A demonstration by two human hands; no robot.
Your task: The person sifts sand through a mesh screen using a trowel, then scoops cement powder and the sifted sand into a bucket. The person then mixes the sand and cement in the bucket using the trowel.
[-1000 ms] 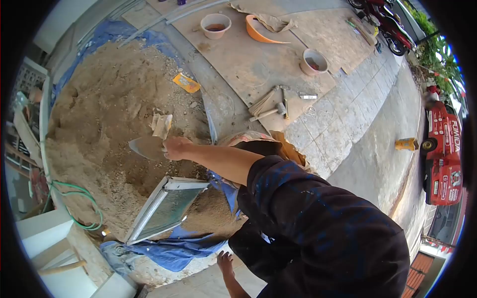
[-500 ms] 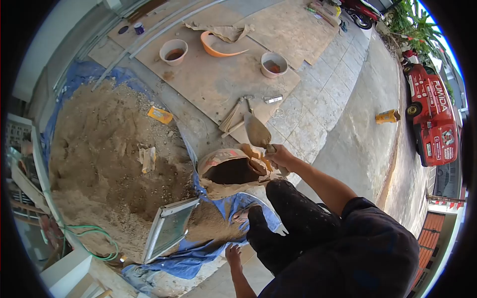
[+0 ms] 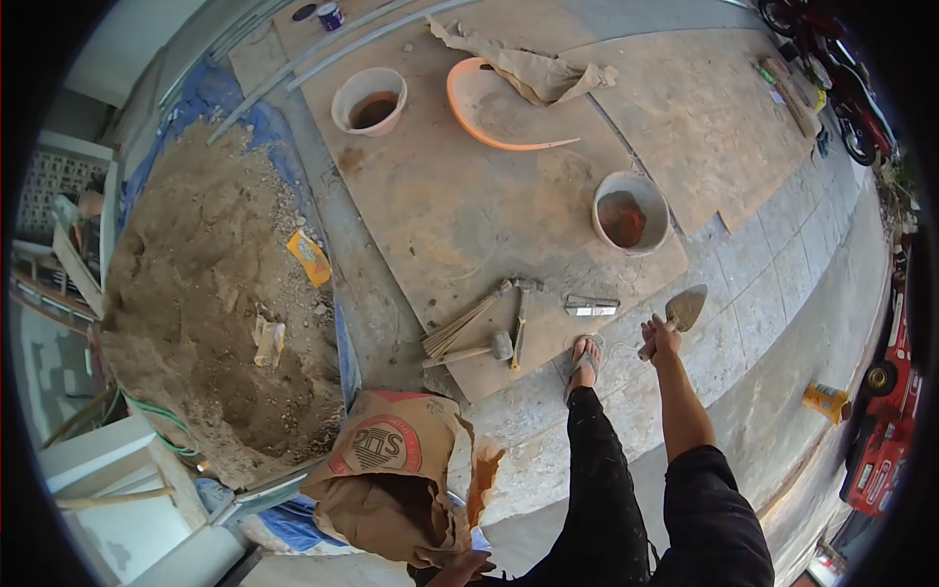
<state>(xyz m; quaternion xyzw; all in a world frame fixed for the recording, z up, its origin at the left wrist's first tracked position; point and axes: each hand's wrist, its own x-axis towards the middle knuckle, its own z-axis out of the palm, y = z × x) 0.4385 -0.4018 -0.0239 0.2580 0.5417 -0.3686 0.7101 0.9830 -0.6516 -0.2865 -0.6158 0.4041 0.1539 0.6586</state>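
My right hand is closed around the handle of a pointing trowel, its blade directed up and away from me above the paved floor. A large brown paper sack with a round red printed mark is at the lower middle, its torn mouth open toward me and its inside dark. At the sack's near edge, low in the view, my left hand has its fingers curled at the paper rim; part of this hand is cut off. My sandalled foot is between the sack and the trowel.
A sand heap lies left on a blue tarp. Boards ahead carry a whitish bucket, another bucket, an orange basin, a mallet and a hammer. A red vehicle stands right.
My right hand and the trowel have moved from over the sack out to the right. My left hand has come to the sack's rim. The view has shifted toward the boards and buckets.
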